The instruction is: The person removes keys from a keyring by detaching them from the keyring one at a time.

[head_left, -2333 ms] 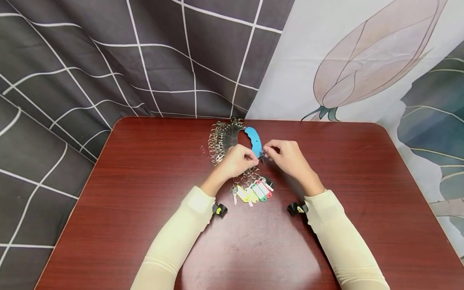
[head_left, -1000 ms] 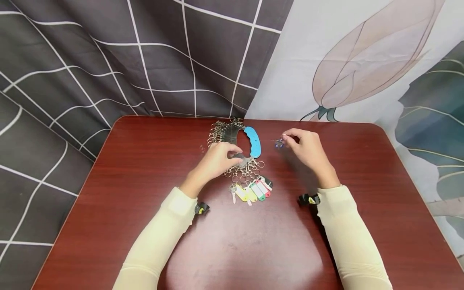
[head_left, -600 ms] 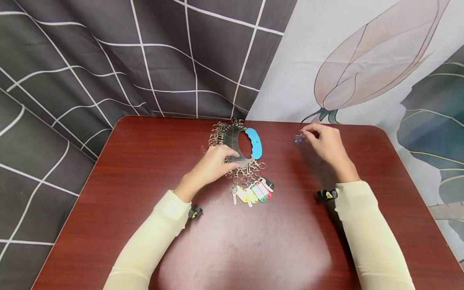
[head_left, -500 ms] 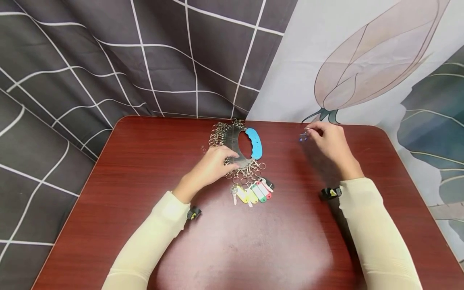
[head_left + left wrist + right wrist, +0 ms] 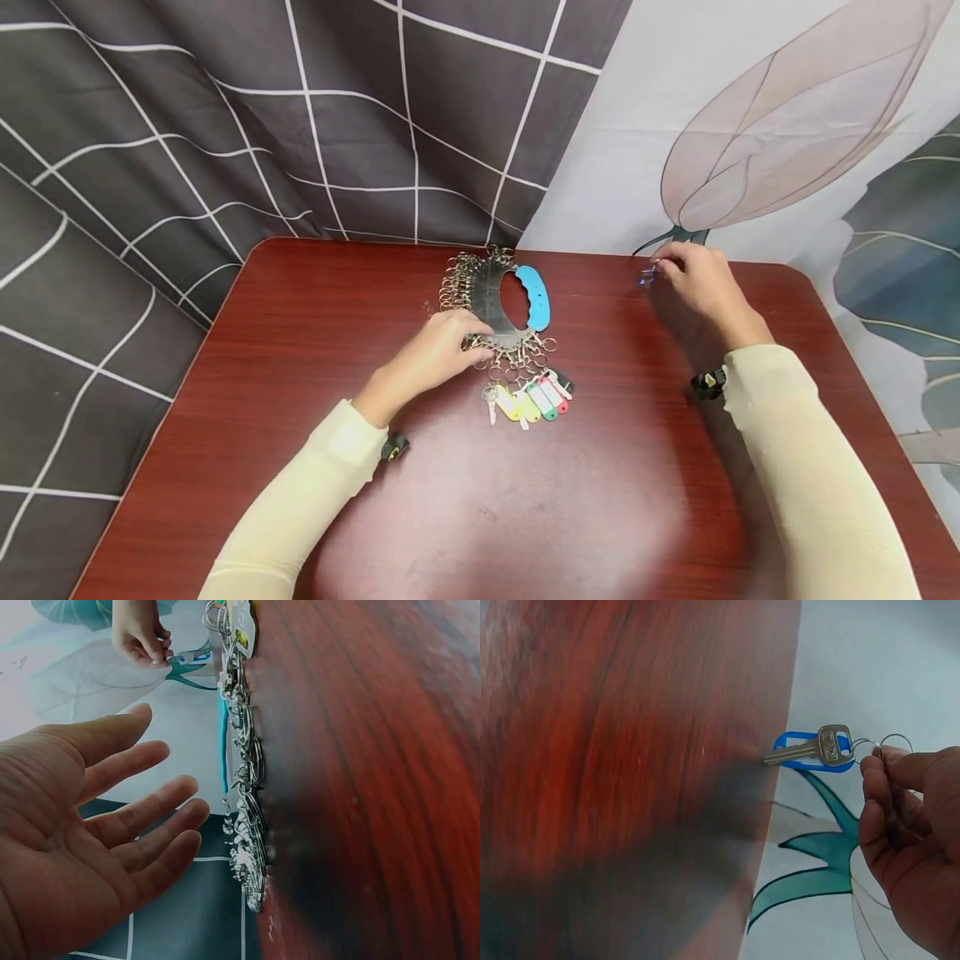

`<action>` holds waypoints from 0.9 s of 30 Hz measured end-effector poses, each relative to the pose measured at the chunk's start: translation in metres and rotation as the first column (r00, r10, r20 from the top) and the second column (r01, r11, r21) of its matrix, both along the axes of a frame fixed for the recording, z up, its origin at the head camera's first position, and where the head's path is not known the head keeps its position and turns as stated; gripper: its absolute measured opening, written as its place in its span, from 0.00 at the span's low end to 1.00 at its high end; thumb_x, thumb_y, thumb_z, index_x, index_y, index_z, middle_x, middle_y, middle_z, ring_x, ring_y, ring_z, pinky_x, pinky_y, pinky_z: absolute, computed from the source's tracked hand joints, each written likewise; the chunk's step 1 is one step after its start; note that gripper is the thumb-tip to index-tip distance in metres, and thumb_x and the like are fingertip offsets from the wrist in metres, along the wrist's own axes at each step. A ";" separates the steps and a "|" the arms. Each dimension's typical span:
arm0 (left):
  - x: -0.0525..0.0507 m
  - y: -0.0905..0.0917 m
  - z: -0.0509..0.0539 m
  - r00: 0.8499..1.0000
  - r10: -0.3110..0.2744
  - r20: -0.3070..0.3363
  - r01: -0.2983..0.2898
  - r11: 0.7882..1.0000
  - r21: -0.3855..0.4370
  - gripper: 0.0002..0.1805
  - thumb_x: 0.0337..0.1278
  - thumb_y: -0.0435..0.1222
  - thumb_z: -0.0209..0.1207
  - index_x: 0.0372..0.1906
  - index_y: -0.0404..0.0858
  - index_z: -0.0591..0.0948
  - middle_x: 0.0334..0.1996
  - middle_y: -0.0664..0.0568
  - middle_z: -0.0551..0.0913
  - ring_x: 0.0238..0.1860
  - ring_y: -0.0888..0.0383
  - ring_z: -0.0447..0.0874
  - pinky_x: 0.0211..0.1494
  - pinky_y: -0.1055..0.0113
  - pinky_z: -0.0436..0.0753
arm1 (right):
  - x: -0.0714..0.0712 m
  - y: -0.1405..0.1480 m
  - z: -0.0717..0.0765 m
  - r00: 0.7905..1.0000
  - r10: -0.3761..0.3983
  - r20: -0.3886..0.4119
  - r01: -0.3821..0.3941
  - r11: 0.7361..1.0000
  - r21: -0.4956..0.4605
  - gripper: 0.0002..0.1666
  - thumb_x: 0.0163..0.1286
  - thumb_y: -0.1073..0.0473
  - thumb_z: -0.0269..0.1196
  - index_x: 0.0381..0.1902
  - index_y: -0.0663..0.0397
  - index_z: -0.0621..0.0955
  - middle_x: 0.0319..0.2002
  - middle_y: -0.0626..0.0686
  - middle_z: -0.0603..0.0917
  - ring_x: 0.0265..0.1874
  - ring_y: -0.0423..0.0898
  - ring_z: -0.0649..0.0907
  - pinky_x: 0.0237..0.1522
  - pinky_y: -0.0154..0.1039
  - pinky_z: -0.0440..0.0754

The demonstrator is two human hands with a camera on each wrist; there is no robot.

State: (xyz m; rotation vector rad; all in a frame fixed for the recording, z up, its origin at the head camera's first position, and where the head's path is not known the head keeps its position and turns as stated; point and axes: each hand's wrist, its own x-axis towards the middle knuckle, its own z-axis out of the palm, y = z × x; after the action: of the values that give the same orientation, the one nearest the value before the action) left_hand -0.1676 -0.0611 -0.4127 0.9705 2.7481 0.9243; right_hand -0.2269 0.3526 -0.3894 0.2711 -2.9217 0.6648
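Observation:
Near the table's back right edge my right hand (image 5: pixel 705 283) pinches a metal ring between thumb and fingers. From that ring hang a key (image 5: pixel 835 747) and a blue-framed key tag (image 5: pixel 783 740), above the table in the right wrist view. My left hand (image 5: pixel 431 354) is spread with its fingers relaxed beside a key holder, a curved grey plate (image 5: pixel 487 304) with a blue handle (image 5: pixel 537 300); the left wrist view shows a gap between them. Many rings and clips line the plate's edge. Along its front lie a key (image 5: pixel 491 404), yellow tags (image 5: pixel 508 405), a green tag (image 5: pixel 545 400) and a red tag.
The reddish-brown wooden table (image 5: pixel 600 467) has its back edge close to hanging cloth. A dark gridded curtain (image 5: pixel 360 125) hangs behind on the left, a white floral one (image 5: pixel 622 167) on the right. A black item (image 5: pixel 562 382) lies beside the red tag.
Both hands were together at the handle's front end. The right hand has moved right and back, carrying the key and blue tag. The left hand has let go and drawn back left.

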 end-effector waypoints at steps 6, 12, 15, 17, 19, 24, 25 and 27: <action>0.001 -0.001 0.000 1.000 -0.019 -0.017 0.019 0.999 -0.047 0.18 0.62 0.39 0.70 0.54 0.35 0.87 0.50 0.45 0.88 0.55 0.49 0.85 0.63 0.54 0.81 | -0.008 0.009 0.003 1.000 0.011 0.024 -0.012 0.999 0.048 0.12 0.80 0.60 0.57 0.50 0.59 0.86 0.48 0.66 0.87 0.52 0.66 0.81 0.55 0.65 0.75; 0.003 -0.004 0.001 1.000 -0.030 -0.004 0.029 0.996 -0.088 0.18 0.63 0.40 0.70 0.55 0.36 0.87 0.53 0.45 0.87 0.58 0.47 0.83 0.66 0.51 0.78 | -0.015 0.019 0.003 0.996 0.091 -0.011 -0.088 0.983 0.159 0.11 0.76 0.67 0.58 0.48 0.62 0.85 0.45 0.68 0.87 0.49 0.68 0.83 0.54 0.65 0.78; 0.004 -0.005 0.001 1.000 -0.028 -0.003 0.028 0.995 -0.099 0.18 0.63 0.40 0.70 0.55 0.36 0.87 0.53 0.46 0.87 0.59 0.47 0.82 0.67 0.51 0.78 | -0.018 0.022 0.004 0.990 0.138 -0.031 -0.128 0.967 0.222 0.09 0.74 0.70 0.59 0.46 0.63 0.85 0.41 0.68 0.85 0.45 0.68 0.83 0.50 0.65 0.79; 0.005 -0.006 0.002 1.000 -0.027 0.000 0.027 0.994 -0.110 0.19 0.63 0.40 0.70 0.55 0.36 0.87 0.54 0.45 0.87 0.59 0.47 0.82 0.67 0.51 0.78 | -0.021 0.022 0.005 0.984 0.171 -0.041 -0.154 0.951 0.267 0.08 0.72 0.71 0.59 0.43 0.63 0.85 0.39 0.66 0.84 0.42 0.67 0.83 0.48 0.64 0.80; 0.006 -0.006 0.002 1.000 -0.028 0.006 0.029 0.992 -0.121 0.19 0.63 0.40 0.69 0.56 0.36 0.87 0.55 0.45 0.86 0.60 0.47 0.82 0.67 0.51 0.78 | -0.024 0.020 0.006 0.980 0.195 -0.036 -0.174 0.935 0.308 0.07 0.69 0.72 0.61 0.41 0.62 0.85 0.37 0.64 0.82 0.39 0.65 0.83 0.45 0.62 0.81; 0.008 -0.006 0.003 0.999 -0.039 0.019 0.041 0.991 -0.131 0.19 0.64 0.40 0.69 0.55 0.35 0.86 0.56 0.43 0.85 0.61 0.46 0.81 0.68 0.51 0.77 | -0.031 0.011 0.009 0.977 0.213 0.005 -0.200 0.908 0.367 0.07 0.64 0.73 0.63 0.37 0.62 0.84 0.35 0.61 0.81 0.35 0.59 0.81 0.39 0.57 0.81; 0.008 -0.005 0.003 0.999 -0.041 0.019 0.043 0.990 -0.131 0.19 0.64 0.40 0.69 0.55 0.34 0.86 0.56 0.43 0.85 0.61 0.46 0.81 0.69 0.51 0.77 | -0.033 0.009 0.009 0.978 0.210 0.017 -0.201 0.905 0.376 0.06 0.64 0.73 0.63 0.37 0.62 0.84 0.35 0.61 0.81 0.34 0.59 0.81 0.38 0.56 0.81; 0.008 -0.005 0.002 0.999 -0.046 0.016 0.048 0.990 -0.132 0.18 0.65 0.40 0.68 0.55 0.34 0.86 0.55 0.43 0.85 0.61 0.46 0.82 0.69 0.51 0.77 | -0.035 0.005 0.009 0.977 0.209 0.044 -0.209 0.892 0.401 0.05 0.64 0.73 0.63 0.36 0.61 0.83 0.34 0.59 0.80 0.33 0.57 0.80 0.37 0.55 0.80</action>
State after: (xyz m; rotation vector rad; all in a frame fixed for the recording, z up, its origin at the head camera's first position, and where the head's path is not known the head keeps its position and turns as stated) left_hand -0.1591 -0.0665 -0.4102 0.9977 2.7220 0.7279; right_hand -0.2623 0.3572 -0.3799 0.6360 -3.0297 0.0684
